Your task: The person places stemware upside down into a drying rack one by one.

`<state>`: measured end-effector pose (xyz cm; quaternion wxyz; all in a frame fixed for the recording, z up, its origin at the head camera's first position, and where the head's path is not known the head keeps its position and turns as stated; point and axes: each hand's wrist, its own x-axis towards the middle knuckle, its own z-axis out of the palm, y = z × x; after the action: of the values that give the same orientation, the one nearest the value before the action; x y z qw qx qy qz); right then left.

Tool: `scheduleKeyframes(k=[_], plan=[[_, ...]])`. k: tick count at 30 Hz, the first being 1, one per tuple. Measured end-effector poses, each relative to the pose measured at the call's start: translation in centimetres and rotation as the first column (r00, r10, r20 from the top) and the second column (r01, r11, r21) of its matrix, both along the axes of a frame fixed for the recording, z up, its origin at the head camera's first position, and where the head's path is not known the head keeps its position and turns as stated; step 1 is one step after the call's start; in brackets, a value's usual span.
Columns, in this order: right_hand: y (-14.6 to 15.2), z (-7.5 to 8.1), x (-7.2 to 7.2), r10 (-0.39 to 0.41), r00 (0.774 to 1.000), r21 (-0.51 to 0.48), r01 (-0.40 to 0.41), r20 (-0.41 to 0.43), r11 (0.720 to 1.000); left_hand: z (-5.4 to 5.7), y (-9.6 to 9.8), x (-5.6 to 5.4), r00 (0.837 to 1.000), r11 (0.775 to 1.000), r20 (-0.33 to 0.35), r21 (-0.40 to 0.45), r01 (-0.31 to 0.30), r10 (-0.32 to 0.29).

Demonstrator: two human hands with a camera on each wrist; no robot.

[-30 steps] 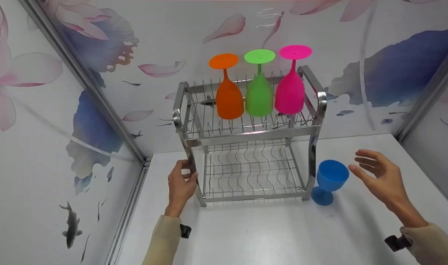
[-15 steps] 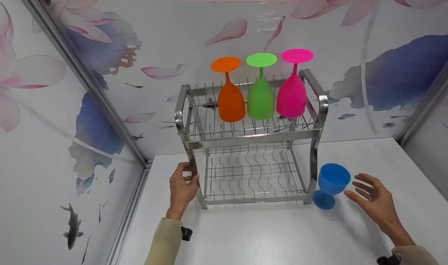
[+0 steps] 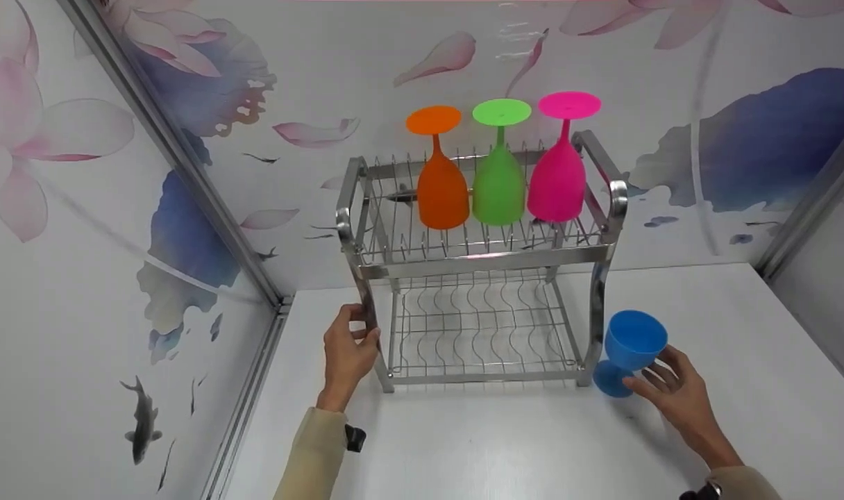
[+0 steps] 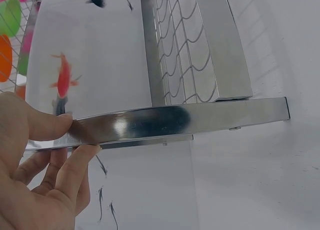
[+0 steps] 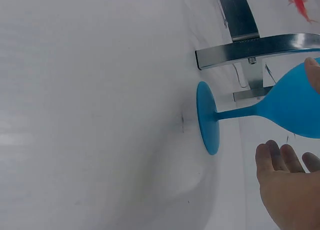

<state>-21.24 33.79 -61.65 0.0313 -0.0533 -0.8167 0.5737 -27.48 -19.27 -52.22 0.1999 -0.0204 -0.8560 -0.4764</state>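
In the head view a two-tier metal dish rack (image 3: 488, 262) stands on the white table. My left hand (image 3: 349, 357) pinches its front left leg between thumb and fingers; the left wrist view shows the thumb (image 4: 50, 126) on one side of the curved leg (image 4: 150, 124). Upright beside the rack's right leg is a blue goblet (image 3: 636, 340). Around its right side, my right hand (image 3: 679, 399) has spread, loosely bent fingers. In the right wrist view the thumb overlaps the bowl (image 5: 292, 105), while the fingers (image 5: 280, 160) show a gap from it.
Orange (image 3: 443, 198), green (image 3: 499, 194) and pink (image 3: 558, 191) goblets sit upside down in a row on the upper tier. Wavy wires form the lower tier (image 3: 477, 326). Patterned walls enclose the table (image 3: 463, 444) at the back and sides.
My right hand has moved left and down, from apart on the right to close around the blue goblet. The left hand stays on the rack leg. The head view has shifted slightly.
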Motion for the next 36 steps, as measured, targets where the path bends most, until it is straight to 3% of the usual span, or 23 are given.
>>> scheduleKeyframes(k=[15,26,36], plan=[[-0.9,-0.6,-1.1,0.026,0.997,-0.067,-0.021,0.066,0.998,0.0,0.1,0.0,1.0,1.0,0.026,0.002,-0.01,0.01],[-1.9,-1.1,-1.4,0.014,1.0,-0.061,-0.014,0.008,0.998,-0.1,0.2,0.0,1.0,0.999,0.018,-0.022,-0.024,0.025],[-1.7,-0.6,-1.3,-0.017,0.999,-0.068,0.015,-0.035,0.998,-0.2,0.1,0.0,0.999,1.0,0.03,0.002,-0.016,0.016]])
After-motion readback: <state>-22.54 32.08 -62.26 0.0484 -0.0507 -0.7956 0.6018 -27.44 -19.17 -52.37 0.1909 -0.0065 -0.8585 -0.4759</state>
